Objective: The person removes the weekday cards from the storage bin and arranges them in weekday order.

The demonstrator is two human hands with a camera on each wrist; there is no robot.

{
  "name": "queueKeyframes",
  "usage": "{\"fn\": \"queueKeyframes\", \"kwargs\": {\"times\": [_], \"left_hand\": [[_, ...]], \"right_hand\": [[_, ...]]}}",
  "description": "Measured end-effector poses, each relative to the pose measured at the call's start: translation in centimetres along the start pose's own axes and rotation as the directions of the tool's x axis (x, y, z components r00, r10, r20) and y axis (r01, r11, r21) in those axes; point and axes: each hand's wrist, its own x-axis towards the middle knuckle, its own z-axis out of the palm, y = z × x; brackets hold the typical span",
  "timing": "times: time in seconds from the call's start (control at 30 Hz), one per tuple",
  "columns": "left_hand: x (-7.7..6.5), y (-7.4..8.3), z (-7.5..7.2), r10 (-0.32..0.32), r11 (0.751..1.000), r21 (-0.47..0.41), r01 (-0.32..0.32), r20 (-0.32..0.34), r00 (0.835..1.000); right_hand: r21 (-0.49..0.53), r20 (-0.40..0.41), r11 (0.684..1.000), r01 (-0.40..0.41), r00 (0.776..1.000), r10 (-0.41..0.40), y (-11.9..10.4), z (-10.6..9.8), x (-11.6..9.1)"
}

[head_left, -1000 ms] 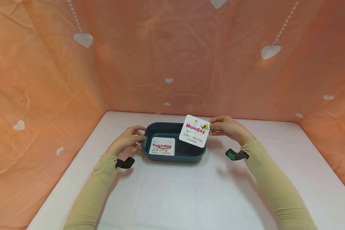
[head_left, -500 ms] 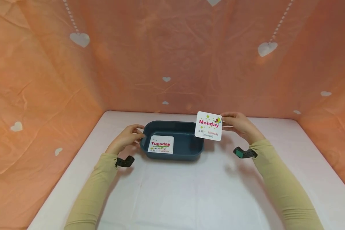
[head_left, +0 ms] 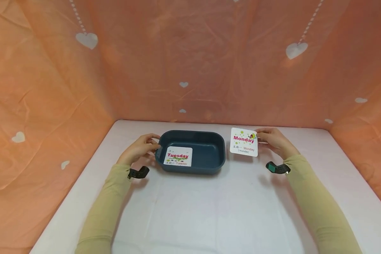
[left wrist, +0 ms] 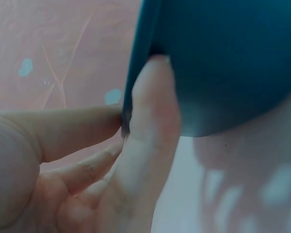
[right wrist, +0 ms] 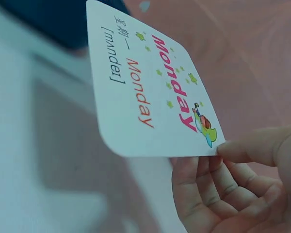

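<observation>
A dark blue rectangular tray [head_left: 206,169] with rounded corners stands near the back middle of the table. Inside its left half lies a white card [head_left: 177,156] printed "Tuesday", face up. My left hand [head_left: 140,149] pinches the tray's left end between thumb and fingers, as the left wrist view also shows. To the right of the tray, my right hand [head_left: 275,141] holds a white "Monday" flashcard [head_left: 243,142] by its right edge, thumb on the printed face and fingers beneath. In the right wrist view the card [right wrist: 136,87] is raised above the table, its shadow below.
A white cloth covers the table [head_left: 190,208]. Orange-pink curtains [head_left: 203,70] with white hearts close off the back and both sides. Each wrist wears a black band [head_left: 139,172].
The right hand has carried the "Monday" card rightward, from over the tray to beside it, and lowered it a little. The left hand has kept its grip on the tray's end.
</observation>
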Motion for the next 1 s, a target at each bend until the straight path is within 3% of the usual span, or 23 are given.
{"fn": "queueKeyframes", "kwargs": {"times": [0.2,0.57,1.0], "left_hand": [[0.4,0.2,0.0,-0.023,0.999,-0.026,0.024,0.020,1.000],[0.4,0.1,0.2,-0.033,0.999,-0.034,0.034,0.023,0.999],[0.3,-0.5,-0.2,-0.038,0.998,-0.050,0.039,0.031,0.999]], "right_hand": [[-0.027,0.016,0.999,-0.042,0.999,0.042,1.2,-0.8,0.5],[-0.007,0.051,1.000,-0.023,0.998,0.024,2.2,-0.9,1.3],[0.026,-0.001,1.000,0.006,1.000,-0.006,2.8,0.0,2.6]]}}
